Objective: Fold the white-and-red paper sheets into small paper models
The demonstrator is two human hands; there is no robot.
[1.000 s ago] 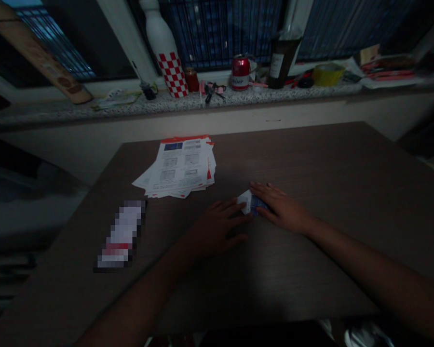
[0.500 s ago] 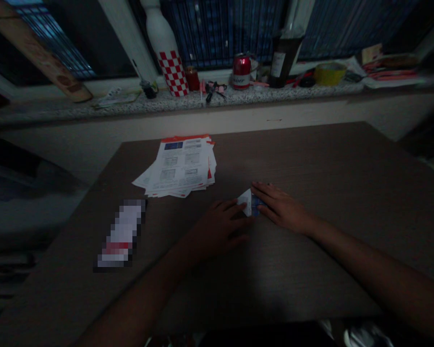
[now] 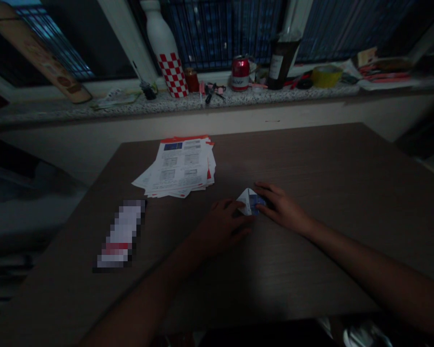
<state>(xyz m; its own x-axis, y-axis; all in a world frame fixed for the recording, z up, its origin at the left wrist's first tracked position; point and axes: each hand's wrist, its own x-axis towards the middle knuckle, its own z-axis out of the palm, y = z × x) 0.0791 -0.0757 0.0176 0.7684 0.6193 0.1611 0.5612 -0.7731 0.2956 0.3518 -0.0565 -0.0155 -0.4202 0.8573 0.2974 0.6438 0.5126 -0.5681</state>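
Near the middle of a dark wooden table (image 3: 347, 193), a small folded paper (image 3: 249, 201), white and blue, stands as a little peak, gripped from both sides: the left hand (image 3: 222, 225) curls its fingertips on the paper's left edge, and the right hand (image 3: 282, 208) pinches its right edge. A fanned stack of printed leaflets (image 3: 181, 166) lies near the far left edge, apart from the hands. The tabletop is bare to the right and toward the near edge.

matt wood-grain table (image 3: 311, 159), folded paper (image 3: 249, 201)
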